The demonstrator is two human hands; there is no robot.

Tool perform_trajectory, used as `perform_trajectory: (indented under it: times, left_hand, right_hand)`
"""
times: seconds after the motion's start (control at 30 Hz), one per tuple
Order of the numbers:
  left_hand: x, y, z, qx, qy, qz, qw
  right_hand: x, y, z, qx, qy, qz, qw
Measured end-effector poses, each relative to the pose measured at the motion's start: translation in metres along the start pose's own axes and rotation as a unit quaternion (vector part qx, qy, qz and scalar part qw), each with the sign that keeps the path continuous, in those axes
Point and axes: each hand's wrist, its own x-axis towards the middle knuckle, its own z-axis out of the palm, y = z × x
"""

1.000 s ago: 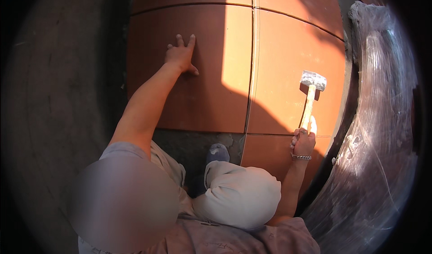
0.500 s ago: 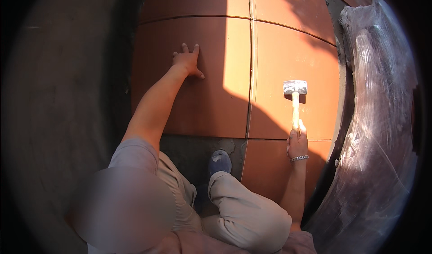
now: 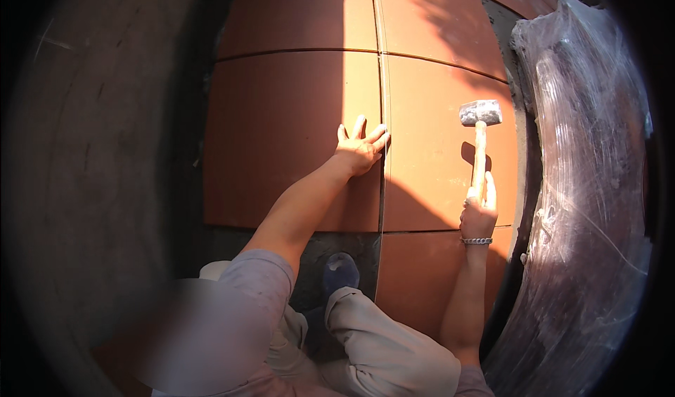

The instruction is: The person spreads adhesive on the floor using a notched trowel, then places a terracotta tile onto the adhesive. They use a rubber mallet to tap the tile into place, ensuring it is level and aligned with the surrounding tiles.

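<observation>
My left hand (image 3: 361,151) has its fingers spread at the right edge of a large terracotta tile (image 3: 281,130), the fingertips reaching the seam beside the neighbouring tile (image 3: 429,144). With my right hand (image 3: 479,214) I grip the wooden handle of a mallet (image 3: 480,154), a bracelet showing at that wrist. The mallet's block-shaped head, smeared whitish grey, hovers above the right-hand tile and casts a shadow there. A thin pale line, maybe a string, follows the seam between the two tiles.
More terracotta tiles (image 3: 295,14) lie beyond, and another (image 3: 418,277) is nearer on the right. Bundled clear plastic wrap (image 3: 587,158) borders the right side. My shoe (image 3: 341,272) rests on dark grey ground by the tile edge. Grey flooring (image 3: 91,158) spreads to the left.
My left hand has slid right across the tile to the seam. The mallet has risen off the right-hand tile, its shadow now apart from the head. The view has shifted slightly.
</observation>
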Motion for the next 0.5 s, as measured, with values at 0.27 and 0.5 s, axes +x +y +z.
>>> perform_trajectory:
  times: [0.27, 0.5]
  left_hand:
    - [0.004, 0.002, -0.007, 0.015, -0.040, 0.003, 0.999]
    - [0.007, 0.006, -0.011, 0.063, -0.060, 0.006, 0.996]
  right_hand:
    - [0.015, 0.036, 0.075, -0.118, 0.102, -0.137, 0.978]
    - [0.018, 0.003, 0.089, -0.141, -0.011, -0.185, 0.972]
